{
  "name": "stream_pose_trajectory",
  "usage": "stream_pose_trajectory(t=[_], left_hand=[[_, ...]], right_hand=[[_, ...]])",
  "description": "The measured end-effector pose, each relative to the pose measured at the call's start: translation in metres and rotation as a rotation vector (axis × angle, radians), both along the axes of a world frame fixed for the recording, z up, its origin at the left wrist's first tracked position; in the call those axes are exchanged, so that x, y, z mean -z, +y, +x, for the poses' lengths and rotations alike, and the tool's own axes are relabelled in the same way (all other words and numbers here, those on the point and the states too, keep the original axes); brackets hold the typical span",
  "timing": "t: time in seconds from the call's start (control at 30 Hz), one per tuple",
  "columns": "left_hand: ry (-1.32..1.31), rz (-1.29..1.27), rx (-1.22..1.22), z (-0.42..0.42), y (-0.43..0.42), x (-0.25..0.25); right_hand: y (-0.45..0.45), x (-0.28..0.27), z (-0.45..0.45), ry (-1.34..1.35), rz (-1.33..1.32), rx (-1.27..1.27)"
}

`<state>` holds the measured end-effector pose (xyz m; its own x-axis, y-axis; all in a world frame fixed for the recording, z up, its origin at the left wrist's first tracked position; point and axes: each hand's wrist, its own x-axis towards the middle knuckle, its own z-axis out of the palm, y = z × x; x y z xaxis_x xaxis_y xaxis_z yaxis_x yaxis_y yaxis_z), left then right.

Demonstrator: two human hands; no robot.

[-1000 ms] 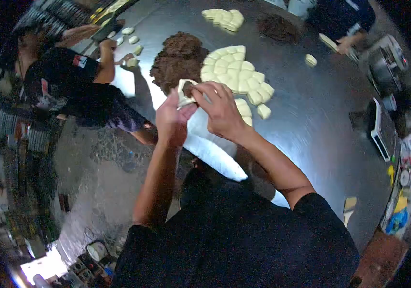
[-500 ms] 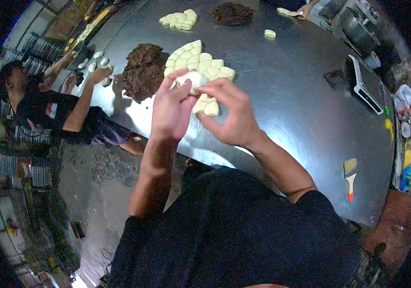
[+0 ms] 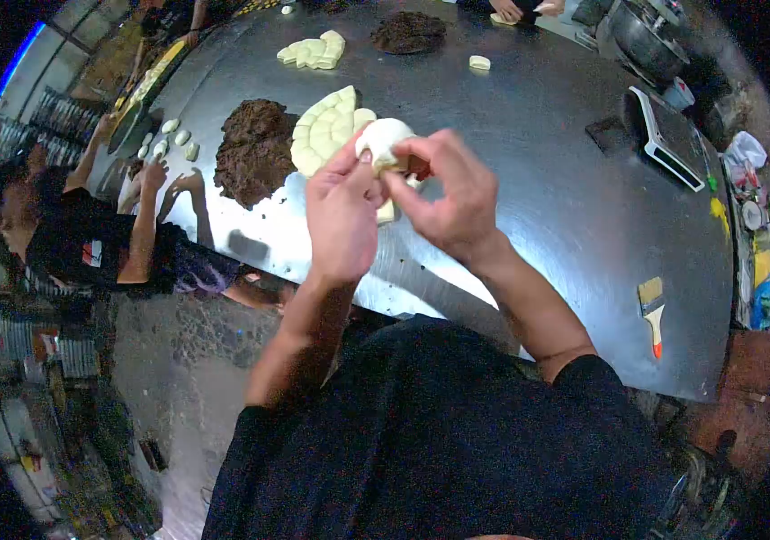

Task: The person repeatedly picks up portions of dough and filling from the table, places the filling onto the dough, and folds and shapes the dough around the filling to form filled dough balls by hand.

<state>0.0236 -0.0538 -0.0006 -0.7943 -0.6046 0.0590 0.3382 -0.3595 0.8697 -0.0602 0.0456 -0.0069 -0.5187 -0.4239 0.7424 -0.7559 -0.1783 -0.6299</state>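
A smooth white dough ball (image 3: 386, 137) is held up between both hands over the metal table. My left hand (image 3: 342, 211) wraps its fingers round the ball's left side and underside. From the right, the thumb and fingers of my right hand (image 3: 452, 193) pinch its lower edge. Behind the hands lies a cluster of pale dough pieces (image 3: 320, 133), partly hidden by them. Left of that cluster is a large mound of dark brown filling (image 3: 252, 153). No filling shows on the outside of the ball.
A co-worker (image 3: 88, 238) reaches over small dough pieces (image 3: 181, 138) at the left. Another person's hands (image 3: 506, 11) are at the far edge. More dough (image 3: 315, 51) and dark filling (image 3: 408, 32) lie farther back. A scale (image 3: 666, 139) and brush (image 3: 651, 315) are at the right.
The dough was open with dark filling showing; now it is a rounded white ball. My right fingers have moved in to its lower edge. The camera view has shifted.
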Motion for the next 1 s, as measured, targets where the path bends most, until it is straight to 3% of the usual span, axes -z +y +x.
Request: stream_pose_trajectory(t=[0.03,0.1,0.13,0.23,0.3,0.37,0.43,0.5,0.53,0.57,0.67,0.73,0.77,0.87,0.97,1.0], left_hand=[[0.0,0.003,0.008,0.001,0.002,0.001],[-0.052,0.235,0.104,-0.001,0.001,0.001],[-0.05,0.234,0.108,-0.001,0.001,0.001],[-0.119,-0.186,0.078,0.003,0.0,-0.006],[-0.128,-0.091,0.038,-0.001,0.012,-0.015],[-0.188,-0.102,0.143,-0.005,0.019,-0.012],[-0.238,-0.071,0.196,-0.007,0.011,0.004],[-0.015,0.229,0.531,-0.006,-0.006,0.027],[-0.083,0.136,0.227,-0.011,0.029,-0.002],[-0.172,-0.022,0.194,-0.01,0.022,0.006],[-0.235,-0.049,0.254,-0.019,0.016,0.034],[-0.349,-0.326,0.234,-0.021,0.021,0.053],[-0.359,-0.326,0.243,-0.02,0.019,0.067],[-0.472,-0.65,0.227,-0.016,0.014,0.126],[-0.538,-0.801,0.506,-0.016,0.014,0.191],[-0.586,-0.687,0.605,-0.016,0.022,0.204]], right_hand=[[0.002,0.003,-0.003,0.0,0.003,0.008],[0.003,0.01,-0.018,0.25,0.013,0.083],[0.004,0.007,-0.02,0.383,0.046,0.109],[0.013,-0.005,-0.007,0.397,-0.01,0.005],[0.02,-0.005,-0.002,0.343,-0.04,0.081],[0.026,-0.004,0.0,-0.1,0.064,0.141],[0.027,0.005,-0.009,-0.121,0.088,0.171],[0.03,0.013,-0.016,0.41,0.115,0.309],[0.033,0.016,-0.011,0.502,0.156,0.303],[0.034,0.016,0.0,0.51,0.199,0.282],[0.053,0.033,0.011,0.419,0.328,0.251],[0.071,0.048,0.008,0.215,0.183,0.188],[0.079,0.05,0.008,0.203,0.185,0.193],[0.104,0.056,0.01,0.058,0.17,0.266],[0.118,0.08,0.001,-0.032,0.206,0.272],[0.12,0.082,-0.001,-0.058,0.216,0.254]])
